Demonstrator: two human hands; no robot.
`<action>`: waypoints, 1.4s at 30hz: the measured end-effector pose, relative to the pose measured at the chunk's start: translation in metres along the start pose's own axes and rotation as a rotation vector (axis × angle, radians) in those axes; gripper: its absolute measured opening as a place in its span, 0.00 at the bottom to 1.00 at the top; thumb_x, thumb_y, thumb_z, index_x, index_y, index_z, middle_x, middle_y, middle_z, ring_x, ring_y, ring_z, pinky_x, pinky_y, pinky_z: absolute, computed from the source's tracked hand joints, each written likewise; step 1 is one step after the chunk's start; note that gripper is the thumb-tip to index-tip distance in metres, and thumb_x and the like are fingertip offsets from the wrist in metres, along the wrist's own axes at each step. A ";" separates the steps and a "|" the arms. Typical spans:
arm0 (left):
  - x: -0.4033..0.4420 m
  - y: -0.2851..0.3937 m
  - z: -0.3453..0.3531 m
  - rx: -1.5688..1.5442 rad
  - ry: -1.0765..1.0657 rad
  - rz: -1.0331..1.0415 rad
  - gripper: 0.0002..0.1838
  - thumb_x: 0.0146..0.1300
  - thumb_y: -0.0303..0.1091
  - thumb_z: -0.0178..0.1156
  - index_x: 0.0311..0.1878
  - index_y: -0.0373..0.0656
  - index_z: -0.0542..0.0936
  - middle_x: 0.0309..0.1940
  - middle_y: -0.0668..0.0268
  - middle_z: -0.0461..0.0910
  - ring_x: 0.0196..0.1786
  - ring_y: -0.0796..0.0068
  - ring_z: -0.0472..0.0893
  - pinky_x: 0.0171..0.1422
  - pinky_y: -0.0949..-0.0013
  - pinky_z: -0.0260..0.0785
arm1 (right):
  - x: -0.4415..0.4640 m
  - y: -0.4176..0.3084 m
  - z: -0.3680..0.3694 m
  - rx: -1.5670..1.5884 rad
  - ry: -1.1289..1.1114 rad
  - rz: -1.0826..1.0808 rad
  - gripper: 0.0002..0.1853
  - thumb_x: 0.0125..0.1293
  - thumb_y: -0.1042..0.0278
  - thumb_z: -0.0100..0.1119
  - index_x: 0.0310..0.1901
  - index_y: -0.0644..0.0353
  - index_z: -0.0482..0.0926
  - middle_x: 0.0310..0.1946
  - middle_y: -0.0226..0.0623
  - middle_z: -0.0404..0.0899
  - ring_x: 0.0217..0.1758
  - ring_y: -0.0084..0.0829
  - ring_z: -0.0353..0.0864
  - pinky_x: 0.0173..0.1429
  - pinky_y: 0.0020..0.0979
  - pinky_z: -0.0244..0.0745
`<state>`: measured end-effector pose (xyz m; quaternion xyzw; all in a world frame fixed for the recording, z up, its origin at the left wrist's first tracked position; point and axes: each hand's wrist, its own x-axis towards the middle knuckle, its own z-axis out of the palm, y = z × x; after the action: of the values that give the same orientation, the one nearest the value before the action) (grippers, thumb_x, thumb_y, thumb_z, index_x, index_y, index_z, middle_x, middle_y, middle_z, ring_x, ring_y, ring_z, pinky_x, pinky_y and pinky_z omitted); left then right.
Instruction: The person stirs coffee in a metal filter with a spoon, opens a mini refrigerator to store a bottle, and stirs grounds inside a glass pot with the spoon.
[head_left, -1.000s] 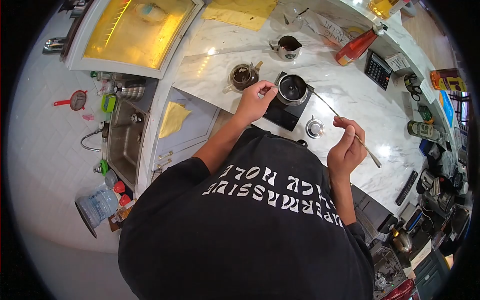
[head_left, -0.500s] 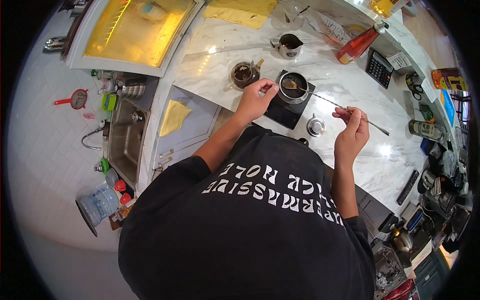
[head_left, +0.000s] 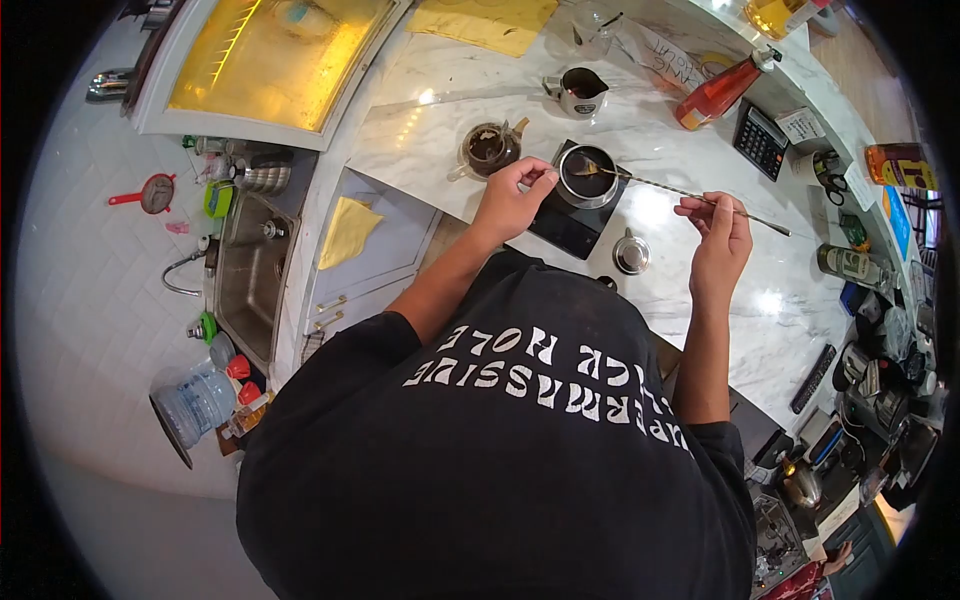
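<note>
A round metal cup [head_left: 575,200] with dark contents stands on a black scale [head_left: 570,233]. My left hand [head_left: 515,200] is at the cup's left rim, thumb and fingertips pinched together there. In my right hand [head_left: 722,240] is a long twisted bar spoon [head_left: 660,186], gripped near its far end. The spoon's bowl dips inside the cup. Just below the scale lies a small round metal lid [head_left: 631,254] with a knob. To the cup's left sits a glass pot [head_left: 490,150] with dark contents. Behind the cup is a metal pitcher [head_left: 582,98] holding dark liquid.
A red bottle [head_left: 715,92], a calculator [head_left: 762,138] and a glass bottle [head_left: 850,262] line the counter's right side. A yellow cloth [head_left: 483,22] lies at the back. The sink [head_left: 248,270] is at left. Another person's hand [head_left: 838,558] shows at bottom right.
My right hand has moved right and slightly up, and the spoon's bowl has shifted within the cup. My left hand stays put. Another person's hand has appeared at bottom right.
</note>
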<state>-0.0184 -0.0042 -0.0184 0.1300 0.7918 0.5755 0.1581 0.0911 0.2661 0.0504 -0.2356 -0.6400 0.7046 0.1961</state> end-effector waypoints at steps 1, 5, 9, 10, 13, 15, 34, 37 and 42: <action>0.000 -0.001 0.000 -0.011 -0.002 -0.008 0.12 0.75 0.37 0.63 0.51 0.38 0.84 0.39 0.70 0.87 0.41 0.84 0.79 0.48 0.75 0.70 | 0.001 0.002 -0.004 0.017 0.001 0.025 0.16 0.85 0.60 0.44 0.49 0.65 0.76 0.39 0.47 0.88 0.42 0.37 0.89 0.56 0.36 0.82; 0.001 -0.011 0.001 -0.046 -0.017 -0.021 0.12 0.76 0.36 0.62 0.52 0.37 0.83 0.40 0.69 0.87 0.43 0.83 0.80 0.51 0.75 0.72 | 0.004 0.014 -0.022 0.162 0.010 0.068 0.16 0.86 0.60 0.44 0.50 0.64 0.76 0.39 0.47 0.87 0.43 0.38 0.89 0.57 0.38 0.82; 0.001 -0.012 0.004 -0.095 0.038 -0.018 0.13 0.72 0.38 0.66 0.48 0.36 0.85 0.34 0.68 0.85 0.40 0.80 0.79 0.46 0.71 0.73 | 0.002 0.009 -0.030 0.177 -0.009 -0.004 0.16 0.86 0.60 0.44 0.50 0.64 0.77 0.40 0.47 0.87 0.44 0.38 0.88 0.58 0.39 0.82; 0.001 -0.012 0.004 -0.094 0.038 -0.022 0.13 0.72 0.38 0.65 0.48 0.37 0.85 0.34 0.69 0.85 0.40 0.80 0.79 0.46 0.71 0.73 | 0.001 0.007 -0.031 0.158 -0.019 -0.032 0.16 0.86 0.61 0.43 0.50 0.64 0.77 0.40 0.47 0.87 0.44 0.38 0.88 0.58 0.39 0.82; 0.000 -0.007 0.004 -0.091 0.037 -0.025 0.13 0.72 0.38 0.65 0.48 0.37 0.85 0.34 0.69 0.85 0.40 0.80 0.79 0.46 0.71 0.73 | -0.001 0.004 -0.034 0.079 -0.073 -0.089 0.16 0.86 0.62 0.43 0.51 0.66 0.77 0.41 0.47 0.87 0.45 0.38 0.88 0.58 0.39 0.82; 0.000 -0.008 0.004 -0.096 0.037 -0.023 0.13 0.72 0.38 0.65 0.48 0.37 0.86 0.34 0.69 0.85 0.40 0.80 0.79 0.46 0.71 0.73 | -0.005 0.000 -0.032 0.023 -0.086 -0.128 0.16 0.86 0.63 0.42 0.51 0.66 0.77 0.41 0.47 0.87 0.45 0.37 0.89 0.59 0.38 0.81; -0.001 -0.006 0.003 -0.034 0.003 -0.037 0.11 0.76 0.36 0.62 0.51 0.38 0.84 0.40 0.71 0.86 0.42 0.85 0.79 0.49 0.76 0.71 | -0.030 -0.029 0.003 -0.455 -0.187 -0.405 0.16 0.83 0.70 0.46 0.46 0.69 0.84 0.41 0.44 0.88 0.44 0.35 0.88 0.53 0.33 0.80; 0.000 -0.010 0.003 -0.033 0.010 -0.035 0.11 0.76 0.36 0.62 0.51 0.38 0.84 0.40 0.71 0.86 0.42 0.85 0.79 0.49 0.76 0.70 | -0.036 -0.030 0.001 -0.493 -0.187 -0.412 0.14 0.82 0.71 0.48 0.46 0.68 0.84 0.41 0.44 0.88 0.44 0.35 0.89 0.51 0.34 0.80; -0.003 0.002 0.002 -0.040 0.001 -0.053 0.12 0.76 0.37 0.63 0.51 0.39 0.84 0.39 0.72 0.86 0.42 0.85 0.78 0.49 0.76 0.70 | -0.041 -0.033 0.017 -0.474 -0.249 -0.452 0.08 0.78 0.78 0.53 0.46 0.65 0.84 0.41 0.42 0.87 0.43 0.38 0.89 0.49 0.34 0.80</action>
<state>-0.0150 -0.0027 -0.0170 0.1054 0.7833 0.5868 0.1758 0.1131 0.2319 0.0873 -0.0392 -0.8407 0.4987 0.2072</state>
